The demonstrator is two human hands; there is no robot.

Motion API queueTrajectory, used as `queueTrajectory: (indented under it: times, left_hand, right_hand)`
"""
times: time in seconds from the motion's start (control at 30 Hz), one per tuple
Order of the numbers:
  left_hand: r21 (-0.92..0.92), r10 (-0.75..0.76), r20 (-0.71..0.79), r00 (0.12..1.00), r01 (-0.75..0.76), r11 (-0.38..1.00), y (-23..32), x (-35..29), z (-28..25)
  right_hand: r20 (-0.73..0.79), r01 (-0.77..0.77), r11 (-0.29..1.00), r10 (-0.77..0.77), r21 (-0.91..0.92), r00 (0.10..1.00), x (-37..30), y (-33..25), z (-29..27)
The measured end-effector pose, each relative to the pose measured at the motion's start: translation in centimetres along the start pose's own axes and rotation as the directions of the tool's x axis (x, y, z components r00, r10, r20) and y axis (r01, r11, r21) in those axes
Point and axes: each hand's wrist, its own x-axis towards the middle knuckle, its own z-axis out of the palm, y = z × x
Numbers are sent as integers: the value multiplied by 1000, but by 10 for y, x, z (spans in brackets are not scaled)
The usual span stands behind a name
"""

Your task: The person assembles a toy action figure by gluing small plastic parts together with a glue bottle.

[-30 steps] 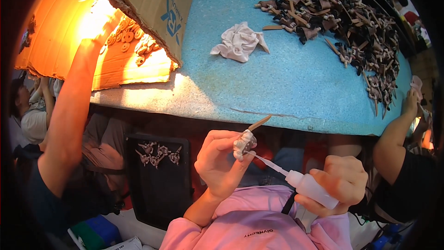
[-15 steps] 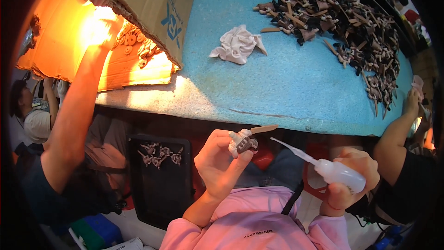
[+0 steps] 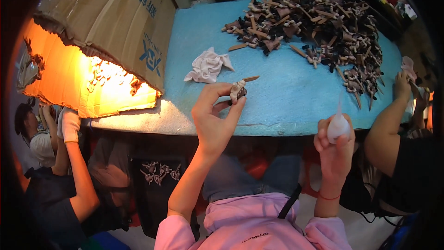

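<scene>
My left hand [image 3: 213, 118] pinches a small figurine [image 3: 237, 91] above the table's near edge; a flat brown blade-shaped piece points out from it to the right. In my right hand [image 3: 335, 150] is a translucent white squeeze bottle [image 3: 338, 127], its thin nozzle pointing up, well apart from the figurine. Beyond my left hand a crumpled whitish cloth [image 3: 209, 65] lies on the blue table [image 3: 273, 106]. A large heap of similar figurines [image 3: 319, 28] covers the table's far right.
An open cardboard box [image 3: 115, 23], brightly lit inside, stands at the left with small pieces in it. Below the table edge a black tray [image 3: 159, 203] holds several figurines. Co-workers sit on both sides: a gloved hand [image 3: 70, 125] at left, a bare arm [image 3: 386, 129] at right.
My left hand has moved up and forward over the table with the figurine. My right hand has turned the bottle from pointing left to upright. The left co-worker's arm has left the box.
</scene>
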Motion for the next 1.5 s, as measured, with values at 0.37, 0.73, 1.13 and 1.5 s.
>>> queueTrajectory:
  times: [0.37, 0.73, 1.13, 1.5]
  left_hand:
    - [515, 246, 29, 969, -225, 827, -7, 10, -3]
    - [775, 211, 88, 973, -200, 599, -17, 18, -19]
    - [792, 315, -53, 948, -152, 591, 24, -17, -15]
    - [921, 160, 215, 963, -255, 294, -1, 60, 115]
  right_hand:
    - [-48, -16, 989, 9, -146, 999, 27, 13, -9]
    - [-25, -86, 978, 83, -190, 996, 27, 17, -2]
    - [-75, -13, 992, 3, -127, 997, 14, -1, -21]
    - [-72, 45, 995, -52, -93, 996, -6, -23, -30]
